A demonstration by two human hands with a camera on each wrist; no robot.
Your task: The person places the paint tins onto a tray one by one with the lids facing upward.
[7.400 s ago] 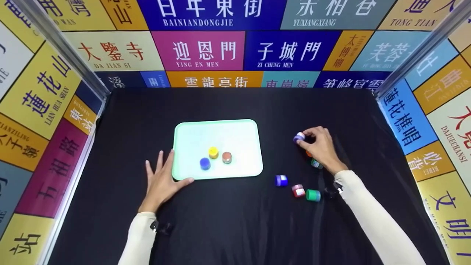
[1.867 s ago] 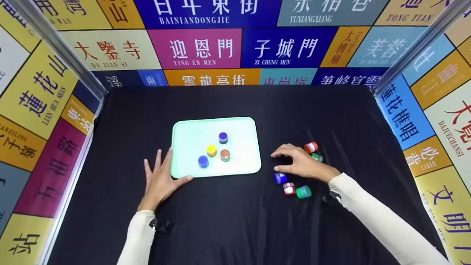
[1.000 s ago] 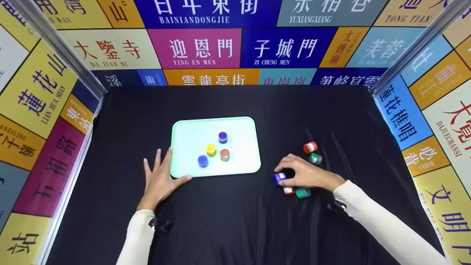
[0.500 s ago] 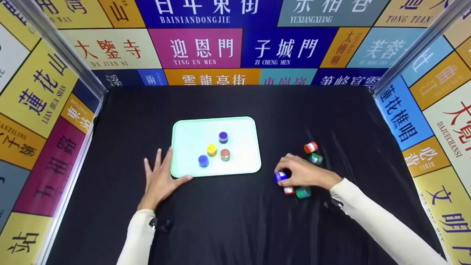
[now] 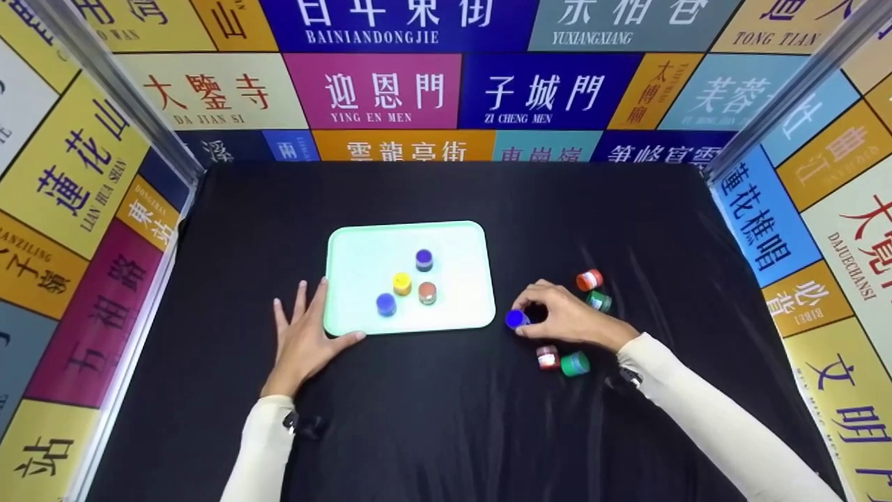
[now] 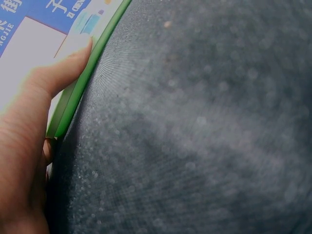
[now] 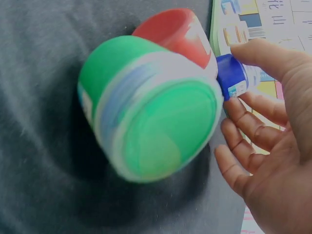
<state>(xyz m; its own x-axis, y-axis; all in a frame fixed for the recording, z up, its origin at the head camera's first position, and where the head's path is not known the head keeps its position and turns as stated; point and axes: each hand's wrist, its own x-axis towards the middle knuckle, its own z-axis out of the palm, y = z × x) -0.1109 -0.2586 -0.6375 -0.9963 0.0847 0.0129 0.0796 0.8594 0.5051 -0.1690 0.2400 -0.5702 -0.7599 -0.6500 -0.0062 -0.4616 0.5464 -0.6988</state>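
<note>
My right hand [image 5: 570, 315] pinches a small blue-lidded paint jar [image 5: 516, 318] between thumb and fingers, just off the right edge of a pale green tray [image 5: 460, 240]. That jar [image 7: 231, 75] appears in the right wrist view too, between thumb and forefinger. At the tray's near left corner lies my left hand [image 5: 304, 351], fingers spread and fairly straight, touching the rim. In the left wrist view its thumb [image 6: 73, 66] lies along the green rim. Standing on the tray are a yellow jar [image 5: 401, 283], a brown jar [image 5: 427, 293], a blue jar [image 5: 386, 305] and a purple jar [image 5: 424, 260].
Right of the tray, a red jar [image 5: 548, 358] and a green jar [image 5: 575, 363] lie on their sides on the black cloth [image 5: 432, 418]. Farther back are an orange-red jar [image 5: 589, 280] and another green jar [image 5: 598, 301]. Sign-printed panels [image 5: 390, 90] enclose the table.
A purple jar, earlier in my right hand, now stands on the tray. My right hand has since taken hold of the blue jar and moved it towards the tray. My left hand stays put.
</note>
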